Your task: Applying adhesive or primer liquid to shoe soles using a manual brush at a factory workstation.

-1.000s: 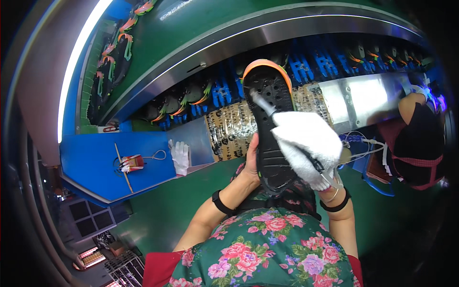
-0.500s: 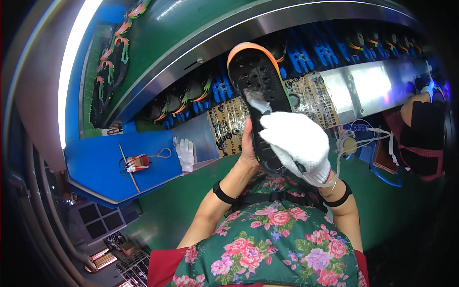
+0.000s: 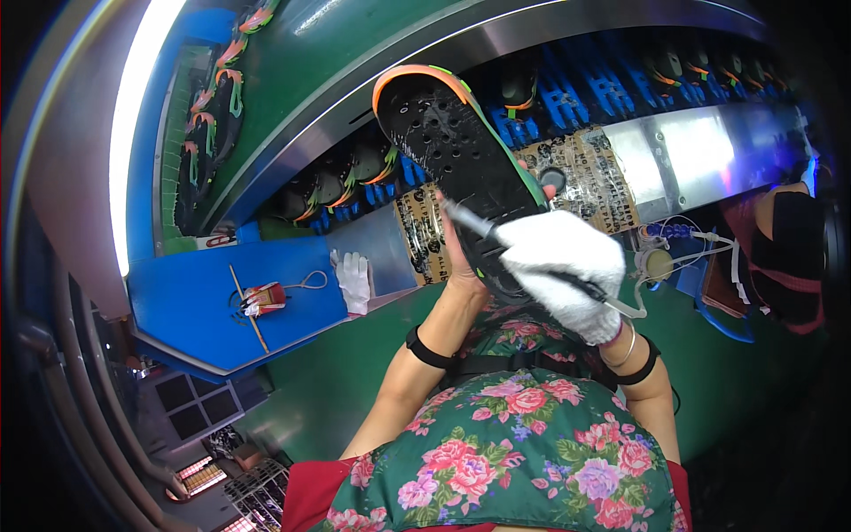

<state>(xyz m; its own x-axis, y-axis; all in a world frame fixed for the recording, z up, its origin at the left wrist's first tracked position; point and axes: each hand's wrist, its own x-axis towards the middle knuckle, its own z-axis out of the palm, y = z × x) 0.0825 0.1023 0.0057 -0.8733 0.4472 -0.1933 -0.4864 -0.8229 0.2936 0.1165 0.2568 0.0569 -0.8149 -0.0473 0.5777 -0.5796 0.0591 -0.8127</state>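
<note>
1. Your left hand (image 3: 456, 266) grips the black shoe sole (image 3: 456, 146) from behind, holding it up over the green tabletop (image 3: 355, 355).
2. The sole's long axis slants from its orange toe, upper left, down toward your chest.
3. Your gloved right hand (image 3: 563, 270) is closed around a thin brush (image 3: 474, 222), its tip touching the sole's lower half.
</note>
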